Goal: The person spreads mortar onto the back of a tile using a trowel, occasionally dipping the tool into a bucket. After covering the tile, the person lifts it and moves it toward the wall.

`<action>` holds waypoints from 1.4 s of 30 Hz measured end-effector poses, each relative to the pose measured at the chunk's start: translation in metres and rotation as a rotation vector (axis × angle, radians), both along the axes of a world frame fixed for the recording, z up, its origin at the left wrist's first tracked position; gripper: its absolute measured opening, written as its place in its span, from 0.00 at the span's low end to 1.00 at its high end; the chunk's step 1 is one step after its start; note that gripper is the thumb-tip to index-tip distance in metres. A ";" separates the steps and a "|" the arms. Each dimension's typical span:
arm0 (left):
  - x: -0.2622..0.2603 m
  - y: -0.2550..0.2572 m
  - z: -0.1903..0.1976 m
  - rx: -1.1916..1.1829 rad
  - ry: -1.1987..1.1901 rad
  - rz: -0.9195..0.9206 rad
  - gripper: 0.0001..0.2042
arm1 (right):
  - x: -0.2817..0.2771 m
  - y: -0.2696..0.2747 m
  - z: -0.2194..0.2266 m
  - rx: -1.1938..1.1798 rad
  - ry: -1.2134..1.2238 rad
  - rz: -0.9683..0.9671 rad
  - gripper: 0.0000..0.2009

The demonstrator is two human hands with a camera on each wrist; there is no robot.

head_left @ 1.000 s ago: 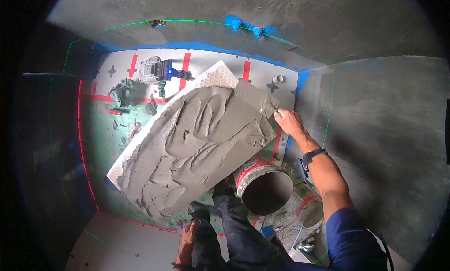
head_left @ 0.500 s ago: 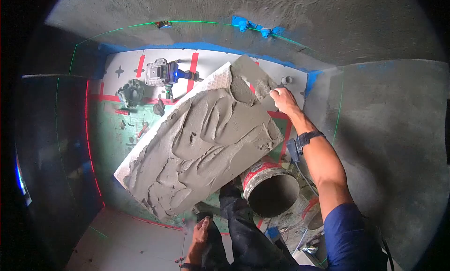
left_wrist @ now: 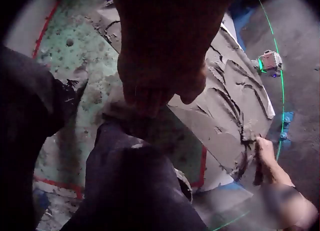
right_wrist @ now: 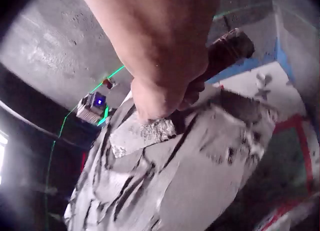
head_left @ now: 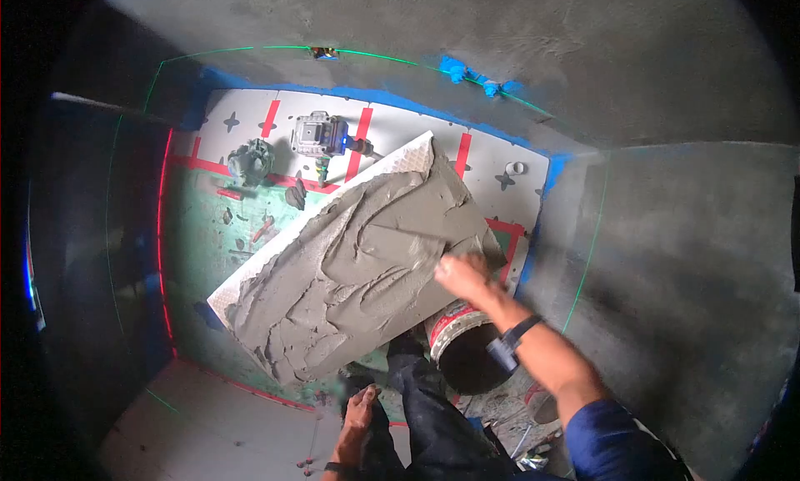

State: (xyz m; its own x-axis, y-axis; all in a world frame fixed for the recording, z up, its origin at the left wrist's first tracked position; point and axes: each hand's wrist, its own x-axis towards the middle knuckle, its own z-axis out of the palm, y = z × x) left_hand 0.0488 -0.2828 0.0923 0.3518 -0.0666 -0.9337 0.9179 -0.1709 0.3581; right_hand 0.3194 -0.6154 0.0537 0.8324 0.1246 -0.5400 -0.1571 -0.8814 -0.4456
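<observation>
A mortar-caked steel trowel is clamped in the right hand grip, laid flat on the big white tile smeared with grey mortar, which is steadied on the knee by the left hand, fingers relaxed, so it tilts for spreading.

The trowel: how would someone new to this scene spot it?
Find the big tile thickly coated in grey mortar, tilted across the middle of the floor. At its right edge the right hand grips the trowel: a flat mortar-smeared blade on a dark handle.
</observation>
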 end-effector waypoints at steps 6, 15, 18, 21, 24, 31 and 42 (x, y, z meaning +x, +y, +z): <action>-0.014 0.015 -0.013 0.010 0.008 0.170 0.25 | 0.051 -0.056 -0.024 -0.089 -0.169 -0.112 0.19; -0.026 0.029 0.008 0.126 0.023 0.051 0.25 | 0.123 -0.124 -0.013 -0.317 -0.200 0.221 0.16; -0.039 0.034 -0.003 0.158 0.094 0.090 0.26 | 0.161 -0.143 -0.038 -0.137 -0.149 -0.052 0.20; -0.065 0.039 -0.018 0.144 0.121 0.085 0.26 | 0.183 -0.152 -0.041 -0.106 -0.168 -0.149 0.21; -0.042 0.027 0.000 0.151 0.122 0.036 0.26 | 0.195 -0.137 -0.003 0.079 -0.040 -0.095 0.21; 0.017 0.001 0.019 0.136 0.079 -0.018 0.27 | 0.267 -0.086 -0.007 -0.058 0.300 0.178 0.20; -0.031 0.046 0.021 0.132 0.122 0.105 0.25 | 0.147 -0.046 0.036 0.640 0.490 -0.689 0.14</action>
